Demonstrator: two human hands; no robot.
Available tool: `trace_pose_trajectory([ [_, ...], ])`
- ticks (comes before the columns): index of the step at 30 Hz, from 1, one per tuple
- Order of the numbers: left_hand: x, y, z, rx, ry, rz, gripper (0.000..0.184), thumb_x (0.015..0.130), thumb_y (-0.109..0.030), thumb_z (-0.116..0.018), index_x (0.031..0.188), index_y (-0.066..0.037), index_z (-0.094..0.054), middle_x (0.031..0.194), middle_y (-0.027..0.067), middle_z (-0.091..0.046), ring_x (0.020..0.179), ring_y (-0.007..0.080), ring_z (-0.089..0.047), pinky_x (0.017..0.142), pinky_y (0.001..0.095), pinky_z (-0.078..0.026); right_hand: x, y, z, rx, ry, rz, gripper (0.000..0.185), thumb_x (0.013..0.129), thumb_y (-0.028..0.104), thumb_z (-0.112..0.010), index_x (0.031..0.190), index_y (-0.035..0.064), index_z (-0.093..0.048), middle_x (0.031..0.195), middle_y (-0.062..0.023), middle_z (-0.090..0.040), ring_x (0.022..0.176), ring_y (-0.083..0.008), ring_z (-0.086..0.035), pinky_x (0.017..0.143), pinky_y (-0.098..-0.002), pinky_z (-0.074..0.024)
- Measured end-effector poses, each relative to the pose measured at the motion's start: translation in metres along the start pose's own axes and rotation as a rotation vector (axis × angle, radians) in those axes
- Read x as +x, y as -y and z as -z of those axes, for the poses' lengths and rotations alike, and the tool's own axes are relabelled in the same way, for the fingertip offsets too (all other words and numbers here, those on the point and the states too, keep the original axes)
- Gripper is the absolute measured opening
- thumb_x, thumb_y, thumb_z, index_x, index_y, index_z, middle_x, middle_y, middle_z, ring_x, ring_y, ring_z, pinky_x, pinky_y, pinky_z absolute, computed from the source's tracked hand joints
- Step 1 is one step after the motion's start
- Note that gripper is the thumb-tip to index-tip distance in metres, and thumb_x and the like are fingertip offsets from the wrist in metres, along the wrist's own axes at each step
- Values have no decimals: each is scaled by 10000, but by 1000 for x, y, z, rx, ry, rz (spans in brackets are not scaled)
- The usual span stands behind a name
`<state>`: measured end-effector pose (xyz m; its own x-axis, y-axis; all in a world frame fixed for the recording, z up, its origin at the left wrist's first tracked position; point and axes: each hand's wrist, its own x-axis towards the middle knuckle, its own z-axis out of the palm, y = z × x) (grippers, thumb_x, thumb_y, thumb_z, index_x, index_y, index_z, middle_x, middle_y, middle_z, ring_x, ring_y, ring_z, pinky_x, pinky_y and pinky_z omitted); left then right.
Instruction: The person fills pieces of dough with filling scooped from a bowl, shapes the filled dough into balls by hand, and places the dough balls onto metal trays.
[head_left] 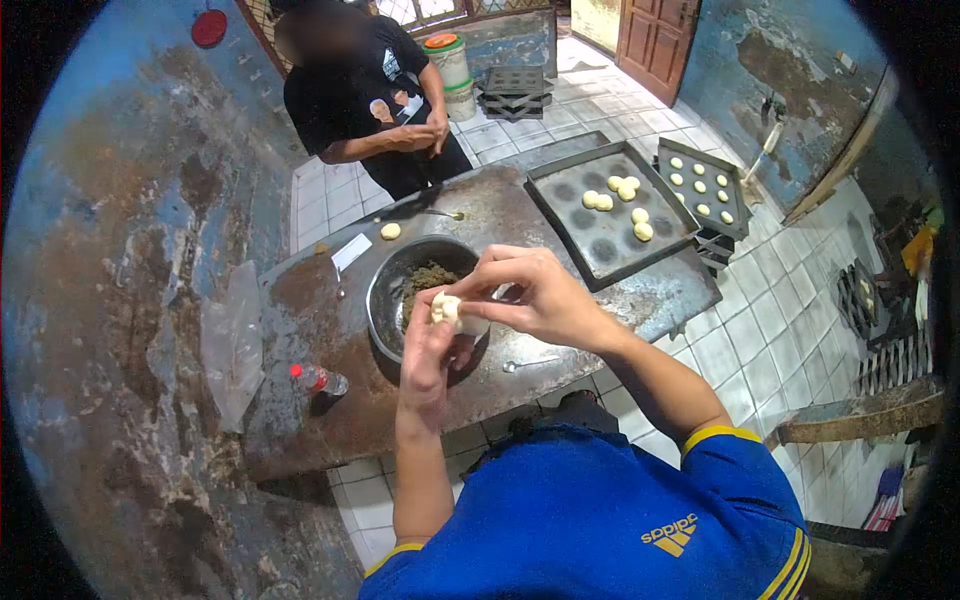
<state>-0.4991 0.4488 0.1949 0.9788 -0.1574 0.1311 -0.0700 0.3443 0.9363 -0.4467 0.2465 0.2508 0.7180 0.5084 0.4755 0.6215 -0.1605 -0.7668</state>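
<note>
A piece of pale dough (447, 308) is held between both hands over a metal bowl (377, 325). My left hand (428, 350) cups the dough from below and the left. From the right, the fingers and thumb of my right hand (525, 290) pinch its edge. Inside the bowl lies a crumbly greenish-brown filling (430, 279), partly covered by my hands. One dough ball (390, 231) rests on the table past the bowl. Several more dough balls (625, 188) sit in a large square baking tray (560, 215) to the right.
Across the worn table (420, 425) stands a person (370, 100) with hands together. A red-capped bottle (320, 380), a white paper (351, 252) and a spoon (530, 364) lie around the bowl. Beyond the table's right end, another tray (700, 190) holds several dough balls on a stack.
</note>
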Motion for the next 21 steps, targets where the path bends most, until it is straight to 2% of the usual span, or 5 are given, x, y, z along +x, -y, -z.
trace_pose_trajectory([
  [3,3,1,-3,286,-25,-9,454,1012,-324,-634,1361,-40,-566,1107,14,-638,935,95,-628,784,222,-498,-8,3,1,-66,-33,-53,315,911,149,-811,1219,88,-784,939,-126,-719,890,-291,-740,804,-409,-578],
  [9,16,16,-23,-95,-39,72,370,973,-246,-687,1264,-31,-611,1043,11,-644,904,72,-619,752,244,-521,-18,-7,23,-194,-43,80,693,843,326,-900,1460,130,-653,1243,-143,-653,1173,-346,-644,964,-453,-556],
  [12,24,19,-39,-201,-106,270,429,981,-222,-624,1365,-43,-556,1020,33,-653,831,73,-631,668,222,-517,-24,-45,27,-187,43,254,679,811,343,-918,1421,141,-698,1141,-115,-675,1046,-293,-684,906,-419,-567],
  [16,44,18,-53,-220,-80,192,480,1071,-378,-593,1437,-85,-494,957,-22,-644,641,-11,-523,544,128,-406,-33,-67,33,117,-217,-51,234,992,224,-752,1153,70,-823,892,-96,-671,849,-220,-689,751,-354,-528],
  [21,92,27,-101,349,-289,-119,443,983,-227,-731,1339,-49,-536,1054,39,-651,840,75,-625,685,197,-485,-42,-96,56,1231,-114,-531,348,1057,195,-699,1355,15,-693,1222,-57,-721,1057,-107,-685,884,-264,-585],
])
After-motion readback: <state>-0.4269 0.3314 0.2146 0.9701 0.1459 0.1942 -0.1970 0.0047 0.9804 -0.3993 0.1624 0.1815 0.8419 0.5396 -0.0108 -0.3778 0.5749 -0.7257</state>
